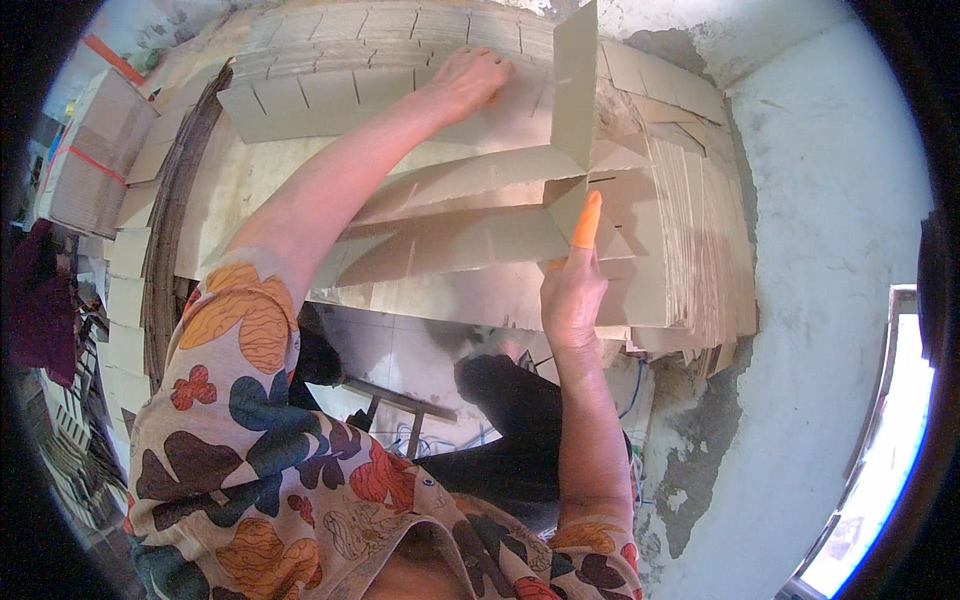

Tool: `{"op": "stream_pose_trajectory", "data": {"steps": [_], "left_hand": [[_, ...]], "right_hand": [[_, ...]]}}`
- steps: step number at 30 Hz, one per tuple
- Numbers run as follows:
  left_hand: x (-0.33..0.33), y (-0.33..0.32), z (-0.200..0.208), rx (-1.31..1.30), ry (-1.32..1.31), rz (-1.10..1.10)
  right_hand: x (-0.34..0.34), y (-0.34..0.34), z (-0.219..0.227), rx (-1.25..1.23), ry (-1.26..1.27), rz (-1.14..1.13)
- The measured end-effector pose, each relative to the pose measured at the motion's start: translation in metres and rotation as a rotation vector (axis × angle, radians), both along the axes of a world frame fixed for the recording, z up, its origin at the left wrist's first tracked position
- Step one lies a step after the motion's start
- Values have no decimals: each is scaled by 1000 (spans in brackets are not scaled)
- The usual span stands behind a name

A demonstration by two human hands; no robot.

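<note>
My left hand [472,84] reaches to the far side of the table, its fingers bent over a slotted cardboard strip [320,104]; an orange bit shows at the fingertips. Behind the strip lie stacked slotted strips [400,28]. My right hand [574,300] grips a partly joined cardboard divider [460,242] at its right end. An orange finger cot covers the thumb, which points away from me along the board; the other fingers are mostly hidden. Two long strips of the divider run leftward, roughly side by side, and a crossing piece [574,90] rises at the far end.
A thick stack of cardboard sheets [690,240] stands at the right, by a stained wall [820,200]. More upright cardboard [180,220] lines the left, with a strapped carton [100,150] beyond. Below the wooden table [380,296] are my legs and a metal-framed stool [400,400].
</note>
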State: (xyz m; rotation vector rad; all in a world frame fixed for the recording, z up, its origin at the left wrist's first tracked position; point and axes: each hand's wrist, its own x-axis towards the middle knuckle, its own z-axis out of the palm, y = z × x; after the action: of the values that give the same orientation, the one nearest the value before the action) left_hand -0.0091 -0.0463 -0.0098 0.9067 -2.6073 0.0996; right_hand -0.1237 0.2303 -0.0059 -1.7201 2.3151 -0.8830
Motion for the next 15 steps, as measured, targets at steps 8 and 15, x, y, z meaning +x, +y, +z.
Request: {"op": "stream_pose_trajectory", "data": {"steps": [8,15], "left_hand": [[-1,8,19,116,-95,-21],[5,1,10,-194,154,-146]], "right_hand": [[-4,3,-6,-28,18,20],[2,3,3,-11,-2,10]]}}
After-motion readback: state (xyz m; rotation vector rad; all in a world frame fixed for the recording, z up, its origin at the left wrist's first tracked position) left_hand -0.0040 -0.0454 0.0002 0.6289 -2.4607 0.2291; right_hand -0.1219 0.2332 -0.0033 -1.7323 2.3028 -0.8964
